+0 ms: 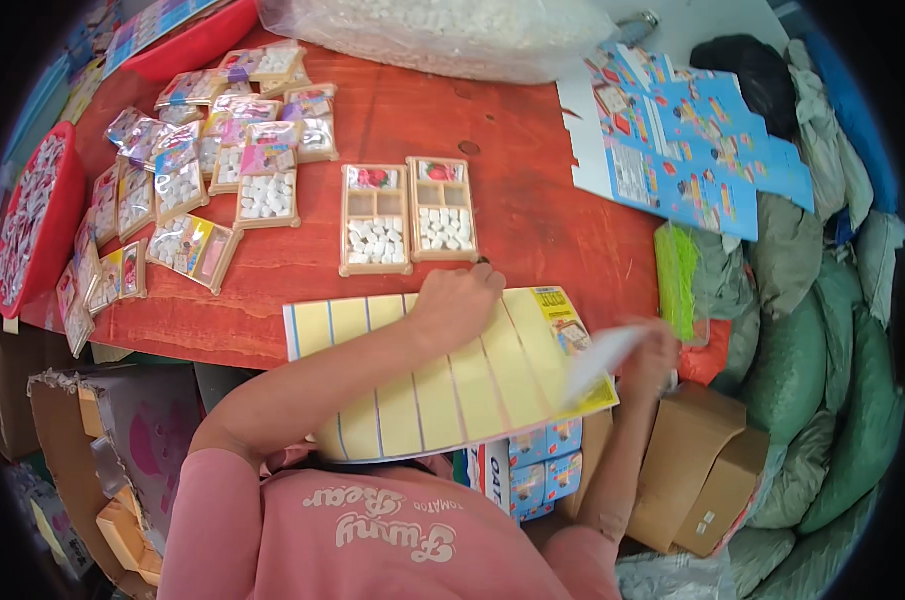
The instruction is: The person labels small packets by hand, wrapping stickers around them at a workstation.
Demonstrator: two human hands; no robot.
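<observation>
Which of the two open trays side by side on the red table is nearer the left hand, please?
The right tray, the one with the smaller white pieces; the left hand rests just below its lower edge, while the left tray lies farther off.

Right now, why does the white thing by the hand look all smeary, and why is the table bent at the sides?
In the head view, the white slip in the right hand is smeared by motion blur, while the left hand on the yellow sticker sheet looks sharp. The fisheye lens bends the red table toward the dark rim. The clear packets catch small glints.
</observation>
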